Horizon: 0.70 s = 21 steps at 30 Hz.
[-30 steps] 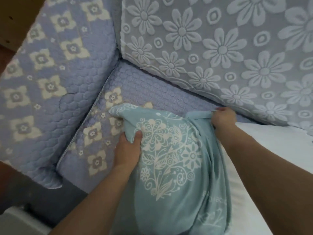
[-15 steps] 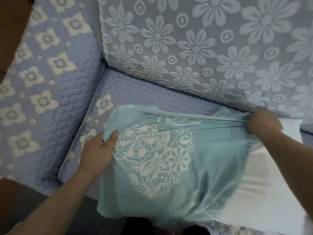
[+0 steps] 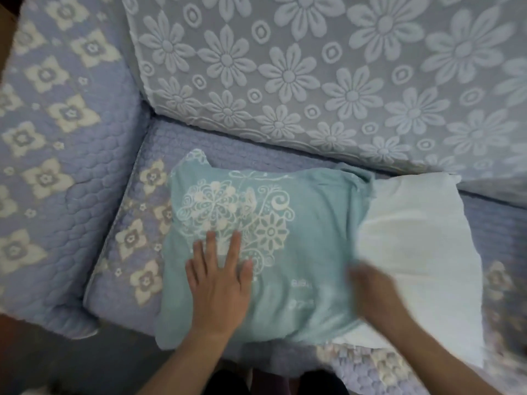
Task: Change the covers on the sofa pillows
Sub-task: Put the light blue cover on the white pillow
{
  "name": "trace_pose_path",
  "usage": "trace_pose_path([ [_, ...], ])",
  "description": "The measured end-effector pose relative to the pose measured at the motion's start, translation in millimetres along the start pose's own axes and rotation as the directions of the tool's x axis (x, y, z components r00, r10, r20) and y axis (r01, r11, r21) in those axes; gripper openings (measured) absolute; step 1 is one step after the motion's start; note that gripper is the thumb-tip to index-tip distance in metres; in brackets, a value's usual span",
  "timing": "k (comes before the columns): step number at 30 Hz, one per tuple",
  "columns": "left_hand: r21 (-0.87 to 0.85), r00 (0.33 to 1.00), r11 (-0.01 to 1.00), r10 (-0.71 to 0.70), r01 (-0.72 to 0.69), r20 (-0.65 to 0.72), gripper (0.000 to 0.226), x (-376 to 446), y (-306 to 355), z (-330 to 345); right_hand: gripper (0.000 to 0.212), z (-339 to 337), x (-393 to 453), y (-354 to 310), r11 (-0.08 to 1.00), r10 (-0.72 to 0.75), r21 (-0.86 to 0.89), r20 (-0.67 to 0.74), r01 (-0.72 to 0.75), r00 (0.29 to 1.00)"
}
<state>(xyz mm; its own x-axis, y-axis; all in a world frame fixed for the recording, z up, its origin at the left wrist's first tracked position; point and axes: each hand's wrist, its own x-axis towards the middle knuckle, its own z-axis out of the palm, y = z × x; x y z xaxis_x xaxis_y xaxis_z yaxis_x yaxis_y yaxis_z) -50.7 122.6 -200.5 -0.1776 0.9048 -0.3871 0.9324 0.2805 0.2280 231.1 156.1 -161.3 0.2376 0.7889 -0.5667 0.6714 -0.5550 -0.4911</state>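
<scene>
A white pillow (image 3: 413,246) lies flat on the sofa seat (image 3: 228,149), its left part inside a teal cover (image 3: 308,223) printed with a white floral heart. The pillow's right part sticks out bare. My left hand (image 3: 219,280) presses flat on the cover's front left area, fingers straight and spread. My right hand (image 3: 370,289) is at the cover's open edge, where teal meets white. It is blurred by motion, so its fingers cannot be made out.
The lavender quilted armrest (image 3: 57,155) rises at the left. A back cushion (image 3: 328,81) in white floral lace stands behind the pillow. The seat's front edge and a dark floor (image 3: 85,366) are at the bottom left.
Both hands let go of the cover's far corners. The pillow now lies flat on the seat; my left hand has gone flat on the cover and my right hand has dropped to its open edge.
</scene>
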Motion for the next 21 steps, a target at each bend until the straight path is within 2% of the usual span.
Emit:
trace_pose_path([
  [1,0.05,0.998,0.999,0.014,-0.017,0.056,0.062,-2.5,-5.8,7.3,0.023,-18.1,8.3,18.2,0.998,0.062,-0.023,-0.136,-0.066,0.989],
  [2,0.084,0.992,0.995,0.04,-0.051,0.117,0.063,-1.1,-13.2,14.6,0.031,-34.2,17.6,31.8,0.981,0.19,0.015,-0.236,-0.192,0.953],
  [3,0.097,0.986,0.993,0.054,-0.07,0.161,0.063,2.3,-15.2,15.7,0.039,-44.8,26.2,42.9,0.962,0.273,0.072,-0.305,-0.263,0.913],
  [4,0.075,0.98,0.996,0.038,-0.054,0.195,0.063,11.6,-24.1,23.5,0.042,-47.9,27.6,45.8,0.958,0.288,0.099,-0.325,-0.27,0.901],
  [7,-0.004,0.973,0.989,-0.147,0.15,0.178,0.068,27.5,-34.3,25.4,0.037,-21.9,4.0,39.0,0.964,0.173,0.23,-0.153,-0.135,0.973],
  [8,-0.075,0.962,0.968,-0.228,0.241,0.152,0.074,22.4,-38.5,23.4,0.03,-14.8,-10.1,39.3,0.938,0.17,0.32,-0.086,-0.134,0.982],
  [9,-0.205,0.93,0.91,-0.333,0.36,0.155,0.082,12.7,-45.2,22.5,0.021,-10.6,-24.4,42.4,0.905,0.165,0.401,-0.025,-0.142,0.986],
  [10,-0.349,0.875,0.803,-0.442,0.483,0.196,0.09,0.6,-50.5,23.1,0.012,-5.3,-37.3,52.2,0.876,0.167,0.447,0.065,-0.179,0.984],
  [11,-0.455,0.817,0.681,-0.517,0.574,0.256,0.098,-12.1,-55.3,25.0,0.012,0.5,-50.0,62.8,0.844,0.167,0.483,0.174,-0.232,0.97],
  [12,-0.512,0.769,0.582,-0.552,0.632,0.322,0.1,-23.0,-56.4,24.7,0.019,7.8,-62.1,70.5,0.814,0.144,0.51,0.289,-0.28,0.946],
  [13,-0.545,0.749,0.524,-0.549,0.654,0.371,0.096,-30.2,-52.0,20.2,0.025,16.0,-73.5,75.5,0.809,0.114,0.497,0.392,-0.314,0.913],
  [14,-0.565,0.757,0.514,-0.527,0.646,0.386,0.084,-31.3,-49.0,15.8,0.03,23.5,-80.1,81.7,0.827,0.095,0.46,0.452,-0.323,0.887],
  [16,-0.526,0.802,0.612,-0.512,0.591,0.306,0.062,-19.5,-41.5,-6.4,0.028,33.4,-81.6,89.2,0.899,0.078,0.352,0.455,-0.259,0.887],
  [18,-0.441,0.852,0.742,-0.51,0.505,0.119,0.059,-1.5,-43.2,-45.5,0.011,30.3,-77.3,95.4,0.98,0.044,0.166,0.352,-0.109,0.935],
  [20,-0.344,0.898,0.854,-0.435,0.389,-0.063,0.061,21.9,-57.2,-79.8,0.024,20.8,-71.0,97.4,1.0,-0.029,0.0,0.144,0.029,0.989],
  [21,-0.292,0.908,0.885,-0.407,0.363,-0.102,0.062,29.4,-65.9,-88.1,0.03,16.9,-73.4,92.8,0.997,-0.064,-0.036,0.071,0.067,0.995],
])
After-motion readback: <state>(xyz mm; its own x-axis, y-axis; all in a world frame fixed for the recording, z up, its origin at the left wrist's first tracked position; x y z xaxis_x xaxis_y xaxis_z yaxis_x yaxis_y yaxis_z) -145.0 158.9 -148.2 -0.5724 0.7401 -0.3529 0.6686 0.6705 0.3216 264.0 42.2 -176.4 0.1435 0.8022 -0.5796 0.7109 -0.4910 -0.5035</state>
